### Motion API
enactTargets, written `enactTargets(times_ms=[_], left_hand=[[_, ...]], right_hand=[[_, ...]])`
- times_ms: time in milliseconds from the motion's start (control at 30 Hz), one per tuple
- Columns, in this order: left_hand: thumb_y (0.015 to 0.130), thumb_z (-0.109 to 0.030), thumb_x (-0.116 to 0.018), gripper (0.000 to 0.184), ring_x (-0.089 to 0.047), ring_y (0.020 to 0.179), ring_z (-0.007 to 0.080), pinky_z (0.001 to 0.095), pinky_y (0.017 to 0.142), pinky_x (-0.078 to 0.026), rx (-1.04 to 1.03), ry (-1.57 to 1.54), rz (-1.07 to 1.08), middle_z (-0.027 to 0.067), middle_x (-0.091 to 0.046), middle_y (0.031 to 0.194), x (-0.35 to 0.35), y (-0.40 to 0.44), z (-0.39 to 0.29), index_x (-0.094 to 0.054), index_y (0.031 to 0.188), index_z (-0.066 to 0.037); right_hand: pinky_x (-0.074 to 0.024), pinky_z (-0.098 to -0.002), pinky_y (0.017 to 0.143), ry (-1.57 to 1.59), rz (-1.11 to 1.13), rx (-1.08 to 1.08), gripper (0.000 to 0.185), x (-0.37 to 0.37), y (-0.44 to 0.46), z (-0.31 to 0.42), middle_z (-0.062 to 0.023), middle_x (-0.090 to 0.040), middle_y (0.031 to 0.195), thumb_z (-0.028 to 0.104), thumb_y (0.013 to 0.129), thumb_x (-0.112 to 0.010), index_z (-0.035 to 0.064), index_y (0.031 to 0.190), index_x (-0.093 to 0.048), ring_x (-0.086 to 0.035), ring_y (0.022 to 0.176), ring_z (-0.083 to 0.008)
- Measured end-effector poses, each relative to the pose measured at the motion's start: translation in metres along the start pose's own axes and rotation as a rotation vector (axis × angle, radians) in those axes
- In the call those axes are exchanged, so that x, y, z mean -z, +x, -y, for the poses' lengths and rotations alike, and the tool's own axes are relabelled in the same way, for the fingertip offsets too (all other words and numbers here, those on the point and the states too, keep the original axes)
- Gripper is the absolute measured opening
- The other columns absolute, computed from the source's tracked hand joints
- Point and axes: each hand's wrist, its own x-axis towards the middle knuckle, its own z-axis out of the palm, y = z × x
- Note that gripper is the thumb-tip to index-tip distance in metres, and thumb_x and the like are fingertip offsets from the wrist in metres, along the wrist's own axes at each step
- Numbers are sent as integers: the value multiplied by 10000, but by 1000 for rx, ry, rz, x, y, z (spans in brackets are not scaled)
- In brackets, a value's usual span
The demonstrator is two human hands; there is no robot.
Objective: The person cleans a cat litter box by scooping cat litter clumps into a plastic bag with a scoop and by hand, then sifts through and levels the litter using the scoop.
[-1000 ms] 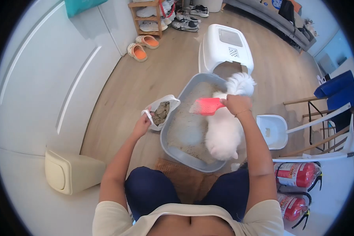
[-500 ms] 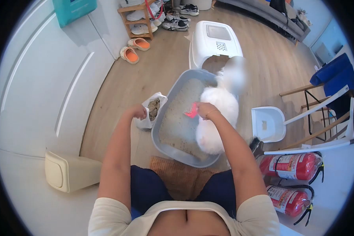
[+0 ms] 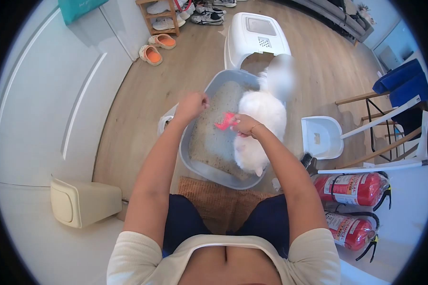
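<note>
A pink slotted litter scoop [image 3: 225, 121] is gripped in my right hand [image 3: 245, 126], low over the grey litter box [image 3: 202, 169]. Fine litter [image 3: 219, 99] covers part of the box's floor. Above the box's left rim, my left hand [image 3: 192, 105] has its fingers curled in, and nothing shows in them. Below that hand a white plastic bag [image 3: 164, 122] stands on the floor, mostly hidden by my left forearm. A white fluffy cat [image 3: 262, 114] stands at the box's right side, close against my right hand.
The white litter box hood [image 3: 259, 38] sits behind the box. On the right are a long-handled dustpan [image 3: 322, 137], a brush [image 3: 307, 161] and fire extinguishers [image 3: 349, 187]. A cream bin [image 3: 85, 202] stands left; a woven mat [image 3: 214, 202] lies in front.
My left hand has let go of the white bag and moved up and right over the litter box. The scoop has shifted slightly left. The whole view has tilted a little.
</note>
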Motion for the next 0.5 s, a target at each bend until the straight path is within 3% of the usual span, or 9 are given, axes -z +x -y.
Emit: enactTargets(times_ms=[67,133,200,267,333,367,433,467,500], left_hand=[[781,-263,-602,202,-617,707,266,384,654,-474,20,-53,39,114,-635,719,1,-1,-13,-650,786,-67],[818,-264,-582,222,-618,681,215,356,623,-472,306,-88,189,91,-631,686,13,-4,-29,-643,772,-55],[841,-324,-546,297,-616,666,197,355,626,-470,196,-297,170,78,-635,686,-13,1,-7,-641,790,-46],[864,-384,-510,373,-613,651,179,354,628,-467,83,-503,146,65,-639,686,-21,3,1,-638,808,-38],[892,-580,-327,650,-611,787,184,386,767,-441,300,-551,356,100,-661,857,-22,4,-7,-627,978,-10],[892,-580,-327,650,-611,787,184,386,767,-441,303,-551,356,100,-661,857,-23,3,-10,-627,978,-10],[860,-686,-135,829,-551,991,200,396,919,-370,445,-1044,398,107,-590,1116,-28,1,-15,-487,1228,-32],[860,-686,-135,829,-551,991,200,396,919,-370,446,-1044,398,107,-590,1116,-29,1,-18,-487,1228,-32],[844,-704,-119,845,-486,1087,226,410,974,-308,558,-1252,389,111,-498,1232,-27,1,-24,-394,1297,-46]], right_hand=[[-510,-314,521,129,64,-88,170,0,12,-12,-34,-547,842,161,837,-551,147,1005,-569,-573,652,-176],[-508,-307,536,213,27,-120,163,-1,4,-7,-39,-553,810,255,856,-521,129,953,-559,-565,624,-163],[-506,-299,551,295,-7,-148,245,-3,2,-3,-44,-559,777,348,876,-490,112,901,-550,-557,595,-149],[-511,-317,573,411,-8,-230,384,-2,6,-4,-83,-588,867,463,906,-399,112,889,-554,-589,644,-180],[-512,-342,598,392,32,-204,461,3,-6,6,-118,-594,929,504,911,-339,104,932,-567,-602,680,-202],[-514,-366,622,372,71,-178,544,5,-14,13,-153,-600,991,546,916,-280,96,975,-579,-614,716,-223],[-497,-385,715,195,42,-142,583,10,-19,21,-166,-589,1051,547,919,-255,76,1056,-570,-611,813,-257],[-480,-404,808,17,9,-105,630,13,-19,25,-180,-579,1112,548,921,-230,57,1138,-561,-607,910,-290],[-480,-404,808,17,9,-106,630,14,-12,24,-180,-579,1112,548,921,-230,57,1138,-561,-607,910,-290]])
